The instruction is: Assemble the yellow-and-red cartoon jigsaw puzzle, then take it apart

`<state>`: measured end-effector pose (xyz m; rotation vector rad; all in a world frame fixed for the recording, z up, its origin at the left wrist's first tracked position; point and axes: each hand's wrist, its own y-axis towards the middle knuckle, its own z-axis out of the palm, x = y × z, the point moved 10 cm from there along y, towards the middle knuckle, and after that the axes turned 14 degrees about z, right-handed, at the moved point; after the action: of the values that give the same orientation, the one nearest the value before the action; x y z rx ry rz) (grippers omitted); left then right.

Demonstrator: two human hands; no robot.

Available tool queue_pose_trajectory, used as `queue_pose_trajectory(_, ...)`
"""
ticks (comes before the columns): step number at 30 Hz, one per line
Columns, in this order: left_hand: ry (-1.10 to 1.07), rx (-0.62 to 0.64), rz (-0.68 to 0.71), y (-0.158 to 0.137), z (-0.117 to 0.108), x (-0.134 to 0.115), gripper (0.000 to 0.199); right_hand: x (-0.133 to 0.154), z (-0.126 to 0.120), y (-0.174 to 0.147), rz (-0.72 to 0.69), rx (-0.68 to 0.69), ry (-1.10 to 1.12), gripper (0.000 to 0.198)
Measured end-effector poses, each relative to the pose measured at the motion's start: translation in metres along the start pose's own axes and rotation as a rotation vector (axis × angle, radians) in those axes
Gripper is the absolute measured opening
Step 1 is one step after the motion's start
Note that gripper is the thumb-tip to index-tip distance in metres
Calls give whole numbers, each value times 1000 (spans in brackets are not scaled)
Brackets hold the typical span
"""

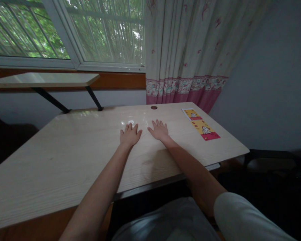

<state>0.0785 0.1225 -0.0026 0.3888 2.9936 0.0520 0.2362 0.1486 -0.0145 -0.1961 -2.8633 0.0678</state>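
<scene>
Our L hand point(129, 136) & R hand point(160, 131): both spread, palms down on the worktop point(77, 150)! We've 2 yellow-red cards point(206, 130), approx. 3 o'clock of R.

Lone head-worn view: from close above near side of desk point(72, 157), facing forward and down, window point(107, 33) beyond.

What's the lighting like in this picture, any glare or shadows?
In the head view, light glints off the desk just beyond the left hand; a soft shadow lies beside the right forearm; the window is bright, the lower right nearly black.
</scene>
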Motion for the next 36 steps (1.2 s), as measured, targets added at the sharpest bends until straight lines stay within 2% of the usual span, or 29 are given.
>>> queue_pose_trajectory(21,19,-25,10,2,1,1,60,2,-2,0,-24,-3,-3,69)
queue_pose_trajectory(25,30,-58,24,0,-5,-2,56,4,-11,-5,-53,-40,-7,64)
queue_pose_trajectory(27,48,-56,32,0,-12,-5,52,10,-25,-10,-122,-100,14,52)
queue_pose_trajectory(29,63,0,62,0,-18,-12,48,20,-42,-19,-227,-167,59,39)
queue_pose_trajectory(31,68,35,108,0,-32,-20,45,29,-55,-30,-332,-191,128,34)
queue_pose_trajectory(34,68,101,200,-9,-60,-32,43,48,-57,-50,-567,-107,222,33)
queue_pose_trajectory(36,42,200,256,-26,-77,-36,43,52,-50,-57,-648,-58,242,33)
